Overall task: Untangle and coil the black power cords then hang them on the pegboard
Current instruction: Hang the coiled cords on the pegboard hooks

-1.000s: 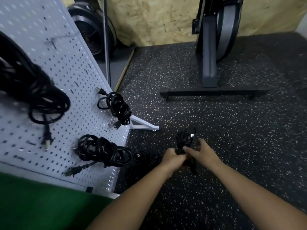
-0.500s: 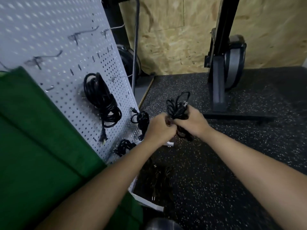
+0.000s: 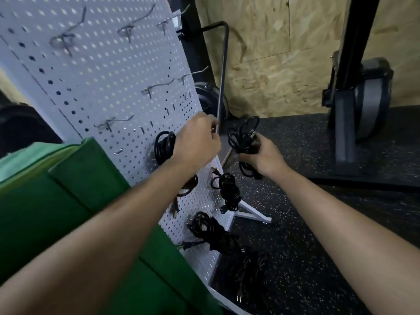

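Cord coil [image 3: 242,135] is gripped in the right hand [image 3: 263,159]. Left hand [image 3: 196,139] is curled at the right edge of the pegboard [image 3: 102,76]; whether it holds anything cannot be determined.

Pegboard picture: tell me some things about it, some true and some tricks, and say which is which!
1. The right hand holds a coiled cord. True.
2. The pegboard is black. False: it is white.
3. Other cords hang low on the pegboard. True.
4. Every hook has a cord on it. False: the upper hooks are bare.
5. Both hands grip the cord. False: the left hand is apart from it, up by the pegboard.
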{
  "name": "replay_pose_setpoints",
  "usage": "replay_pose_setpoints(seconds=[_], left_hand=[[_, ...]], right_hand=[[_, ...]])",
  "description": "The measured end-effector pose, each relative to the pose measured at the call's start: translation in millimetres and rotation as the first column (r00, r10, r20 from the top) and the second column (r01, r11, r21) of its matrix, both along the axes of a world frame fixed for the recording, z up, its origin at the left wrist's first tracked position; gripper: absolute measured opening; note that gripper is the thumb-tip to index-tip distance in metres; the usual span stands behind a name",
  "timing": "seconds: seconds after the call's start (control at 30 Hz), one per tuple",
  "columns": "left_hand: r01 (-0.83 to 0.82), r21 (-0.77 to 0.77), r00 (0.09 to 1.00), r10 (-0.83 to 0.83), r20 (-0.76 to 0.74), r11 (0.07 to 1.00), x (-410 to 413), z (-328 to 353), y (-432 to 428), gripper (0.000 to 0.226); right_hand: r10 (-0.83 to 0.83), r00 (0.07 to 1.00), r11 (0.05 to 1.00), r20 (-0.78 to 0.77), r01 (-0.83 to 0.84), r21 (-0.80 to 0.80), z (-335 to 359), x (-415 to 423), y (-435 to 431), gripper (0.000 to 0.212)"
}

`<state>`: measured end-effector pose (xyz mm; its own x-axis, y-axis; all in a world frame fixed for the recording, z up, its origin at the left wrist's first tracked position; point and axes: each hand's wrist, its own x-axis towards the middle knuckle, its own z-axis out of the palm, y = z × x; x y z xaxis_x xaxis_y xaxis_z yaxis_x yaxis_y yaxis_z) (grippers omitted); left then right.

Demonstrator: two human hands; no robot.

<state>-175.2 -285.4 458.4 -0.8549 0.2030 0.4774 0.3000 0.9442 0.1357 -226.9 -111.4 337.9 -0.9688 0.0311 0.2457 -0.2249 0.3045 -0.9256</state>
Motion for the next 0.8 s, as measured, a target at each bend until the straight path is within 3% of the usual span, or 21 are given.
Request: replay_pose_setpoints(seconds=[0.03,0.1,0.17,0.23,0.3,0.4,0.63,0.73,0.8], left_hand=[[-0.054,-0.041,0.997,0.056,0.047,0.998,-6,9,-2,0.033],[-0.193,-0.135,0.957,0.216,0.191,0.972,-16,23,-5,0.004],[-0.214,-0.23,0.906,0.281,0.316,0.949,-25,30,-1,0.026],[-0.177,-0.308,0.878,0.291,0.381,0.935,-34,29,2,0.005],[-0.143,-0.371,0.839,0.311,0.447,0.918,-47,22,2,0.044],[-0.102,-0.385,0.8,0.306,0.516,0.917,-59,7,2,0.065],[-0.154,-0.302,0.825,0.291,0.485,0.941,-65,-12,-2,0.076],[-0.182,-0.183,0.817,0.252,0.519,0.966,-69,-14,-5,0.076],[-0.231,-0.034,0.809,0.212,0.548,0.972,-72,-12,-5,0.06]], right_hand=[[0.005,1.0,1.0,-0.007,-0.005,0.005,3,-6,-4,0.061],[0.018,1.0,1.0,-0.018,-0.018,0.001,7,-15,-11,0.062],[0.026,0.999,1.0,-0.025,-0.026,-0.006,7,-21,-19,0.064],[0.027,0.999,1.0,-0.036,-0.027,0.001,6,-25,-27,0.063],[0.032,0.998,0.999,-0.048,-0.032,0.001,5,-31,-33,0.059],[0.032,0.998,0.999,-0.048,-0.034,-0.031,6,-37,-40,0.056],[0.014,0.993,0.984,-0.121,-0.035,-0.177,9,-40,-51,0.043],[0.059,0.986,0.982,-0.155,-0.085,-0.17,10,-41,-57,0.042],[0.071,0.985,0.983,-0.157,-0.096,-0.159,8,-44,-61,0.042]])
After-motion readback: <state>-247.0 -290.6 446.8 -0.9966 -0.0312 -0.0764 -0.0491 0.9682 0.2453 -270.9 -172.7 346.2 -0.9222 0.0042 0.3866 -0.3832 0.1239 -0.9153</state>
